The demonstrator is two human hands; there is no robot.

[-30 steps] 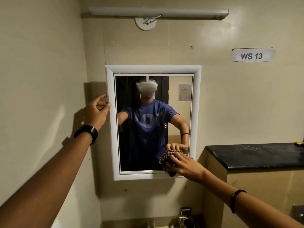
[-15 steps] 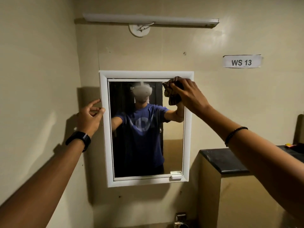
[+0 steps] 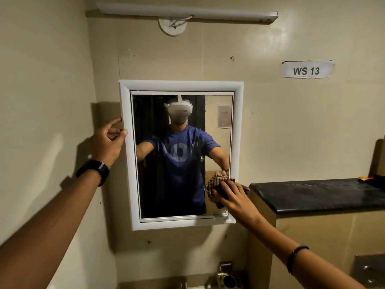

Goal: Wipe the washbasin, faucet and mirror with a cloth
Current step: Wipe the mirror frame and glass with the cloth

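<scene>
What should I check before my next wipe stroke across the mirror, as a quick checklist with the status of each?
1. Cloth held by right hand: ok.
2. Cloth against the mirror glass, lower right corner: ok.
3. Left hand steadying the white frame's left edge: ok.
4. Glass to the left and above free of obstacles: ok.
5. Smears left on the glass: cannot tell.
6. Black counter close beside the right hand, elbow room: cannot tell.
</scene>
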